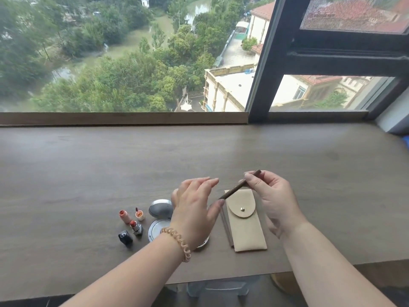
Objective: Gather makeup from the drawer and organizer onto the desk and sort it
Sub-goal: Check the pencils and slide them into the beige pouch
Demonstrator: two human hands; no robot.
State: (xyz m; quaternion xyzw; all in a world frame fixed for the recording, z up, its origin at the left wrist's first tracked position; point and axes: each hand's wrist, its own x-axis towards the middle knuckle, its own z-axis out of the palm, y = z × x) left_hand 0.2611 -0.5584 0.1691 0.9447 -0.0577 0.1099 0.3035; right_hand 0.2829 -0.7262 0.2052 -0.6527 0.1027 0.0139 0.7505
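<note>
My right hand holds a thin brown makeup pencil tilted above a beige snap pouch that lies flat on the wooden desk. My left hand hovers open just left of the pencil, fingers spread, holding nothing; it covers part of a round silver compact and a second round compact. Left of these stand two small orange lip products, an open red lipstick and a black cap.
A large window with a dark frame rises behind the desk's raised back ledge. A blue object peeks in at the far right edge. The desk's front edge runs below my forearms.
</note>
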